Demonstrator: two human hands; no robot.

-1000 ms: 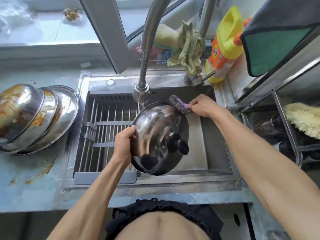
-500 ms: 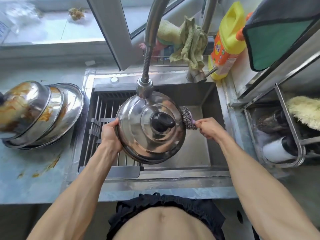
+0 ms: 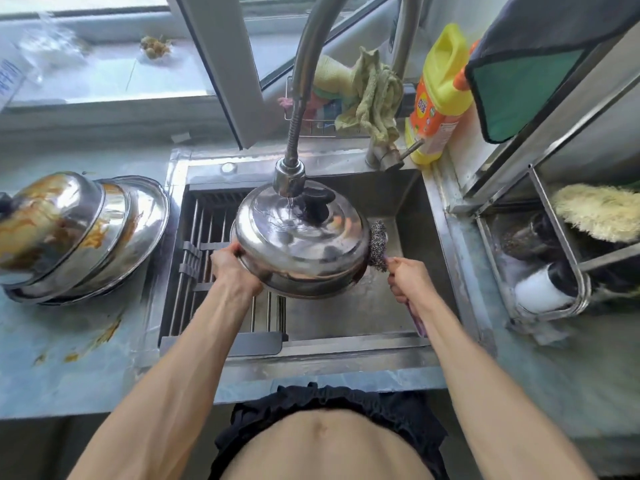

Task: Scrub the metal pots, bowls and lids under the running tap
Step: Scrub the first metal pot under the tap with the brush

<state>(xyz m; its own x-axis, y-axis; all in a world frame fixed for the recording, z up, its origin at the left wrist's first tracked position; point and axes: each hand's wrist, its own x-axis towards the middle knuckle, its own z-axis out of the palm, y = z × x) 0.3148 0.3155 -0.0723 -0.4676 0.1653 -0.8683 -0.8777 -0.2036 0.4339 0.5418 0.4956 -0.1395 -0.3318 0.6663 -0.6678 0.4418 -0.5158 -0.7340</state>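
The lid point(image 3: 298, 240) is held over the sink point(image 3: 408, 209) with its domed top up and its black knob point(image 3: 317, 202) on the far side, right under the tap head point(image 3: 289, 180), from which a thin stream falls onto the metal just beside the knob. The left hand point(image 3: 230, 268) makes its grip on the near-left rim, fingers curled over the edge, so the lid tilts with its near rim lower and its top turned toward the person. The right hand point(image 3: 407, 280) is closed round the purple handle of a steel-wool scrubber point(image 3: 379, 245), whose wire head touches the lid's right rim; the handle runs from the head back toward the person, roughly along the right forearm. What the coming stroke turns on, as I judge it, is that the scrubber sits to the right of the lid and at its edge, while the wetted crown lies up and to the left of it: the right hand is the nearer one to work the rim, and the left would have to turn the lid to bring fresh edge round. On the counter point(image 3: 69, 358) to the left, well apart from the sink, stands a stack of metal bowls point(image 3: 79, 233) turned upside down and streaked with orange-brown residue, not yet washed. Behind the sink to the right stands a yellow and orange detergent bottle point(image 3: 438, 98); its label carries print, but it is too blurred to read. A green cloth point(image 3: 375, 95) hangs near the tap's base.
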